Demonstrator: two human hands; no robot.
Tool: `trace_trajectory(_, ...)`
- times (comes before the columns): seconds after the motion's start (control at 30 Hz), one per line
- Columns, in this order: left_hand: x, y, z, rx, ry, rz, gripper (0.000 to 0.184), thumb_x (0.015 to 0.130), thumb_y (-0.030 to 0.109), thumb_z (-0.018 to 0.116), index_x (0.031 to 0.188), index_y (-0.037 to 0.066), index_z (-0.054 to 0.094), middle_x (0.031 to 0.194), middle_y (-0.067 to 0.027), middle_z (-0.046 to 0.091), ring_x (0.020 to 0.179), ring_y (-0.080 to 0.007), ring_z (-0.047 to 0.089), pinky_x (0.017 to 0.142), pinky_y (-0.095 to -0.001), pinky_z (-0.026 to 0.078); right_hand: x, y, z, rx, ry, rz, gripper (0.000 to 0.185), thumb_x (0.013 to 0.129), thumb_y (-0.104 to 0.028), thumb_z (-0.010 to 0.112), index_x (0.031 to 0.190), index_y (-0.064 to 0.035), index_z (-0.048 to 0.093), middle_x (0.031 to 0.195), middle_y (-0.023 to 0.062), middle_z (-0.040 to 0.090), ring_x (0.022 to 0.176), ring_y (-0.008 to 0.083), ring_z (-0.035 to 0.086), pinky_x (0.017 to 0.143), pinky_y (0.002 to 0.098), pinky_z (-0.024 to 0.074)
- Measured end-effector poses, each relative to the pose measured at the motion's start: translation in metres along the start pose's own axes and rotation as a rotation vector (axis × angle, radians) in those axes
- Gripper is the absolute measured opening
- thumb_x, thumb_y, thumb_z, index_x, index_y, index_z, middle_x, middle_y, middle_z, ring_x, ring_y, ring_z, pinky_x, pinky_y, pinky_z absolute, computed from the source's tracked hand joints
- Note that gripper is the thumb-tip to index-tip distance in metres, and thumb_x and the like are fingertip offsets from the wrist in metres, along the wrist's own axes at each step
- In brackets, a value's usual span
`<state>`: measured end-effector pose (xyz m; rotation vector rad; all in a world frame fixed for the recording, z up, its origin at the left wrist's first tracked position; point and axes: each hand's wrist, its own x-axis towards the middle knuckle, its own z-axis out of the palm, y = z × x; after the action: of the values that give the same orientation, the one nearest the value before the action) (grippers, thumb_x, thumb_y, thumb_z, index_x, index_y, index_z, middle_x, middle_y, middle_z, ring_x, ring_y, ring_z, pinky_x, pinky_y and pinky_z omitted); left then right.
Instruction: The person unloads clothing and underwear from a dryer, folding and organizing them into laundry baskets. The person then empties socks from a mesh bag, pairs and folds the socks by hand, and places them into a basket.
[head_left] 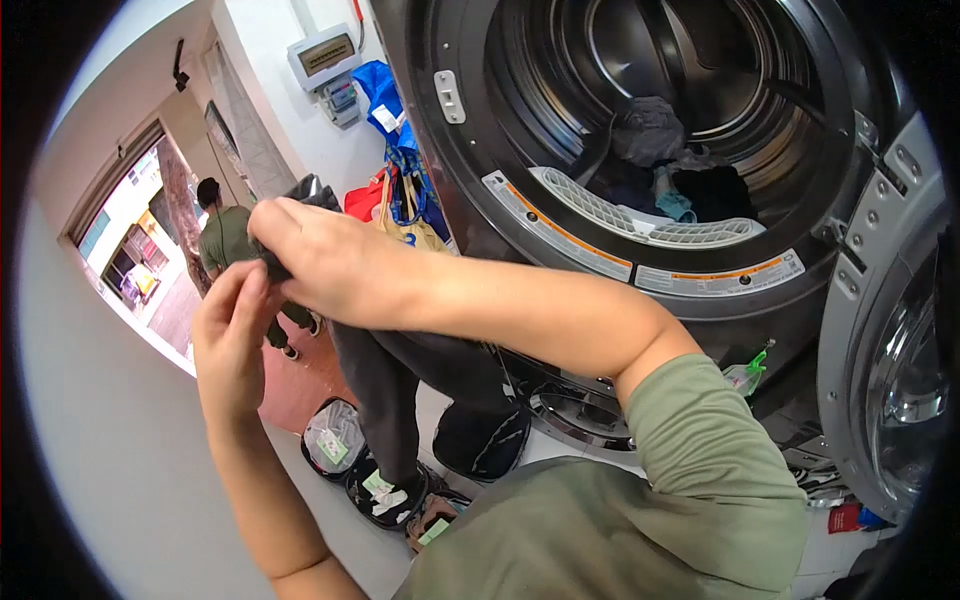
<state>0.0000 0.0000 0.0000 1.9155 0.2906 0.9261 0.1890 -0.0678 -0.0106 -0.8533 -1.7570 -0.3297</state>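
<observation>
Pinched by the left hand [232, 335] and right hand [325, 262], close together, dark trousers [385, 400] hang before the left edge of a dryer [462, 165], partly blocking black cases [480, 445]; laundry [650, 132] lies near the drum's front lip; another person [226, 238] is half hidden.

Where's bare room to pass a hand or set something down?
Drum: open above the heaped clothes. Reddish floor: a bare patch between co-worker's shoes, dark trousers and leftmost container. Crowded: under the trousers, where black containers cluster.
</observation>
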Motion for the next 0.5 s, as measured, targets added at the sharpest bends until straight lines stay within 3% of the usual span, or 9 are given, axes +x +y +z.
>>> trace_trajectory(0.07, -0.005, -0.020, -0.012, 0.167, 0.085, 0.430, 0.052, 0.099, 0.014, 0.054, 0.145, 0.001, 0.032, 0.140, -0.0178, 0.044, 0.128, -0.0278, 0.047, 0.101, -0.0381, 0.048, 0.020, 0.006, -0.016, 0.051, 0.045, 0.055, 0.045, 0.076, -0.012, 0.075, 0.111, -0.0016, 0.049, 0.100, 0.0227, 0.060, 0.096, 0.0424, 0.060, 0.082, 0.0435, 0.0477)
trace_trajectory(0.1, -0.041, -0.082, 0.034, 0.044, 0.499, 0.541, 0.064, 0.089, 0.001, 0.063, 0.144, 0.002, 0.030, 0.137, -0.0160, 0.046, 0.117, -0.0259, 0.055, 0.094, -0.0379, 0.052, -0.006, 0.002, -0.043, 0.036, -0.088, 0.160, 0.044, 0.075, -0.012, 0.077, 0.110, -0.0019, 0.052, 0.099, 0.0204, 0.062, 0.095, 0.0375, 0.062, 0.082, 0.0394, 0.0490)
trace_trajectory(0.17, -0.053, -0.156, 0.019, 0.163, 0.365, 0.171, 0.095, 0.073, 0.001, 0.073, 0.150, 0.006, 0.018, 0.143, -0.0129, 0.039, 0.128, -0.0256, 0.042, 0.099, -0.0395, 0.046, 0.017, 0.023, -0.059, 0.013, 0.019, 0.009, 0.045, 0.076, -0.013, 0.079, 0.113, -0.0032, 0.054, 0.096, 0.0087, 0.065, 0.094, 0.0194, 0.064, 0.084, 0.0322, 0.0509)
trace_trajectory(0.2, -0.060, -0.194, 0.012, 0.245, 0.276, -0.003, 0.111, 0.065, 0.001, 0.077, 0.154, 0.009, 0.011, 0.146, -0.0113, 0.035, 0.134, -0.0254, 0.036, 0.101, -0.0403, 0.043, 0.030, 0.032, -0.065, 0.425, -0.086, 0.114, 0.040, 0.080, -0.007, 0.077, 0.113, -0.0030, 0.055, 0.101, 0.0067, 0.065, 0.095, 0.0140, 0.063, 0.085, 0.0287, 0.0519)
trace_trajectory(0.23, -0.067, -0.182, 0.041, 0.030, 0.112, -0.108, 0.119, 0.062, 0.004, 0.083, 0.155, 0.010, 0.009, 0.149, -0.0090, 0.034, 0.136, -0.0237, 0.033, 0.107, -0.0389, 0.036, 0.034, 0.023, -0.076, 0.581, -0.116, 0.151, 0.040, 0.082, -0.001, 0.074, 0.117, -0.0021, 0.055, 0.103, 0.0069, 0.065, 0.092, 0.0118, 0.064, 0.083, 0.0267, 0.0532)
trace_trajectory(0.3, -0.074, -0.219, 0.053, -0.213, -0.091, -0.243, 0.120, 0.063, 0.009, 0.085, 0.155, 0.011, 0.008, 0.153, -0.0087, 0.030, 0.140, -0.0241, 0.029, 0.112, -0.0379, 0.029, 0.043, 0.035, -0.094, 0.547, -0.159, 0.083, 0.051, 0.077, -0.012, 0.079, 0.123, -0.0041, 0.056, 0.101, 0.0113, 0.068, 0.093, 0.0180, 0.067, 0.083, 0.0291, 0.0536)
trace_trajectory(0.37, -0.066, -0.238, 0.045, -0.184, -0.367, -0.414, 0.121, 0.063, 0.010, 0.086, 0.155, 0.011, 0.008, 0.155, -0.0105, 0.024, 0.143, -0.0262, 0.025, 0.114, -0.0391, 0.025, 0.045, 0.027, -0.116, 0.714, -0.253, 0.254, 0.051, 0.088, -0.001, 0.067, 0.133, 0.0008, 0.044, 0.109, 0.0092, 0.063, 0.100, 0.0170, 0.063, 0.092, 0.0312, 0.0529)
trace_trajectory(0.43, -0.064, -0.229, 0.050, -0.333, -0.349, -0.374, 0.115, 0.065, 0.007, 0.083, 0.154, 0.010, 0.011, 0.153, -0.0102, 0.028, 0.140, -0.0254, 0.029, 0.112, -0.0376, 0.028, 0.042, 0.032, -0.119, 0.894, -0.231, 0.299, 0.047, 0.089, 0.001, 0.064, 0.132, 0.0007, 0.045, 0.107, 0.0079, 0.063, 0.097, 0.0148, 0.064, 0.087, 0.0283, 0.0544)
trace_trajectory(0.5, -0.065, -0.212, 0.071, -0.633, -0.021, -0.111, 0.103, 0.067, 0.002, 0.076, 0.153, 0.008, 0.019, 0.146, -0.0078, 0.039, 0.131, -0.0216, 0.042, 0.105, -0.0333, 0.037, 0.041, 0.031, -0.117, 0.956, -0.223, 0.247, 0.044, 0.089, 0.003, 0.063, 0.130, 0.0010, 0.047, 0.105, 0.0075, 0.064, 0.094, 0.0142, 0.064, 0.084, 0.0267, 0.0549)
